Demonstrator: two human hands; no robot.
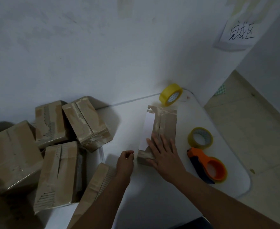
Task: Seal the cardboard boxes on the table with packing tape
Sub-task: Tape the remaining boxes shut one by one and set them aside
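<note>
A narrow cardboard box (166, 123) lies lengthwise on the white table (152, 195), its top flaps meeting along a centre seam. My right hand (164, 156) lies flat with spread fingers on the box's near end. My left hand (125, 161) hovers just left of that end, fingers curled with thumb and forefinger pinched together; whether it pinches tape I cannot tell. An orange tape dispenser (208, 166) lies to the right of the box. A yellow tape roll (200, 138) rests flat beyond the dispenser, and another yellow roll (170, 95) stands on edge by the wall.
Several taped cardboard boxes (53, 146) are heaped on the table's left side. The wall (103, 47) rises directly behind the table. A paper sign (239, 32) hangs at upper right. Tiled floor (251, 129) shows past the table's right edge.
</note>
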